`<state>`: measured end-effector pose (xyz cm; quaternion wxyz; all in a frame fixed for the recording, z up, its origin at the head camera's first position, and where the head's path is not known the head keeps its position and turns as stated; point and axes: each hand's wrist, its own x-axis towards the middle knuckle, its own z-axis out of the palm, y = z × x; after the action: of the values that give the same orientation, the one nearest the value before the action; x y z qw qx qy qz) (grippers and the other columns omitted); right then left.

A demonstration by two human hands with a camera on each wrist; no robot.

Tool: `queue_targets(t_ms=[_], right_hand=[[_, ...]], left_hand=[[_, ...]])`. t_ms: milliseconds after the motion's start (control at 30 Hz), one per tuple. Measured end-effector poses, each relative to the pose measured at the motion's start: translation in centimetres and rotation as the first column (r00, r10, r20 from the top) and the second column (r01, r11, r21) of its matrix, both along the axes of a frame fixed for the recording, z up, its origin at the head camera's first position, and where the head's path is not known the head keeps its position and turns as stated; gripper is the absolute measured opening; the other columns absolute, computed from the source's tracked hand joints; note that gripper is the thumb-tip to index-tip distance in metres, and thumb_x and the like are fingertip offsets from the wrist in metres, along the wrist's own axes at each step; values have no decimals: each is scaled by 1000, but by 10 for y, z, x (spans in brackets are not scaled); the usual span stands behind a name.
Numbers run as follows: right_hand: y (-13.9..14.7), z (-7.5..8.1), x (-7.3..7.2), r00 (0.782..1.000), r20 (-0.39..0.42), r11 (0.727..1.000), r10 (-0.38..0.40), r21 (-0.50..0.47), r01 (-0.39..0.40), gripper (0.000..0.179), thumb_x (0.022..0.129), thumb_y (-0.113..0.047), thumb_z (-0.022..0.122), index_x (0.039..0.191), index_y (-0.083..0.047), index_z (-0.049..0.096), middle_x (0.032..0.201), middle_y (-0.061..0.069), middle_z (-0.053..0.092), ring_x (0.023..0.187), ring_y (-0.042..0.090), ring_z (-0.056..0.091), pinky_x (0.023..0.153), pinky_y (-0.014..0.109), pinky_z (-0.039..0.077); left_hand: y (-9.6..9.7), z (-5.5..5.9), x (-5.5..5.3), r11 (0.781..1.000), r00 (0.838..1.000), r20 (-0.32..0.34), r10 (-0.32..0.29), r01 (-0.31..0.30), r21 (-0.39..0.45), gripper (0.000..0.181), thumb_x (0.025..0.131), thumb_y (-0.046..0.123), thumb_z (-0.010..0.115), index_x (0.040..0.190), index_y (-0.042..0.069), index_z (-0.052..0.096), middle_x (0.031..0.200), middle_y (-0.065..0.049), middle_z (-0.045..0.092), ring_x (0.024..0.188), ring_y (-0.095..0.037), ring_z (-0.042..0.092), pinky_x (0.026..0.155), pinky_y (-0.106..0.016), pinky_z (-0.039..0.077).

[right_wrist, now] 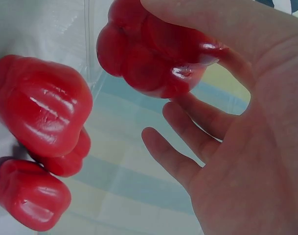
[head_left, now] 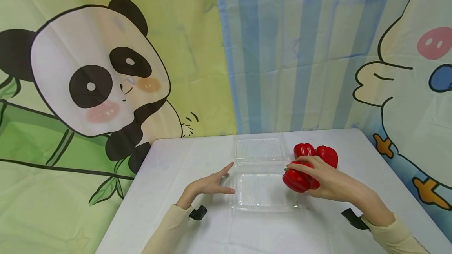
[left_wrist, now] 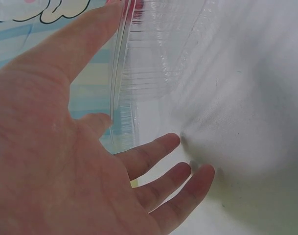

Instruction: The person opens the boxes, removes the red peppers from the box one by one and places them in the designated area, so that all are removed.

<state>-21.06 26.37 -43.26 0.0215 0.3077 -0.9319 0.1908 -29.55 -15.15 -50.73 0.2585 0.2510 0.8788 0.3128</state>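
Observation:
My right hand (head_left: 326, 179) grips a red bell pepper (head_left: 296, 179) between thumb and fingers, over the right side of a clear plastic clamshell box (head_left: 263, 191). The right wrist view shows the held pepper (right_wrist: 153, 54) with its lobed underside facing the camera. At the box's left edge is my left hand (head_left: 210, 183), thumb and fingers spread and holding nothing. In the left wrist view, its thumb tip and index finger lie at the box's rim (left_wrist: 118, 68); whether they press on it I cannot tell.
Behind the right hand lie more red bell peppers (head_left: 327, 156); the right wrist view shows three loose peppers (right_wrist: 43, 105) close together. The box's lid (head_left: 261, 148) lies folded back toward the far edge of the white table (head_left: 197, 152). Printed curtains (head_left: 275, 50) hang behind.

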Motion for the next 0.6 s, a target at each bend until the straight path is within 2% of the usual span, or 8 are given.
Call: queue_targets(t_ms=[333, 600], right_hand=[[7, 0, 6, 998, -12, 998, -62, -6, 62, 103, 55, -24, 98, 145, -34, 49, 141, 9, 50, 130, 34, 44, 74, 42, 63], [15, -2, 11, 996, -11, 996, -83, -17, 83, 101, 57, -23, 97, 145, -33, 49, 141, 12, 49, 129, 37, 43, 74, 43, 63]], left_hand=[[0, 0, -1, 1000, 1000, 7, 3, -3, 2, 107, 86, 59, 71, 163, 32, 1, 158, -18, 39, 148, -37, 35, 117, -60, 31], [0, 0, -1, 1000, 1000, 9, 1, -1, -4, 107, 86, 59, 71, 163, 31, 1, 158, -18, 39, 148, -38, 35, 117, -61, 31]])
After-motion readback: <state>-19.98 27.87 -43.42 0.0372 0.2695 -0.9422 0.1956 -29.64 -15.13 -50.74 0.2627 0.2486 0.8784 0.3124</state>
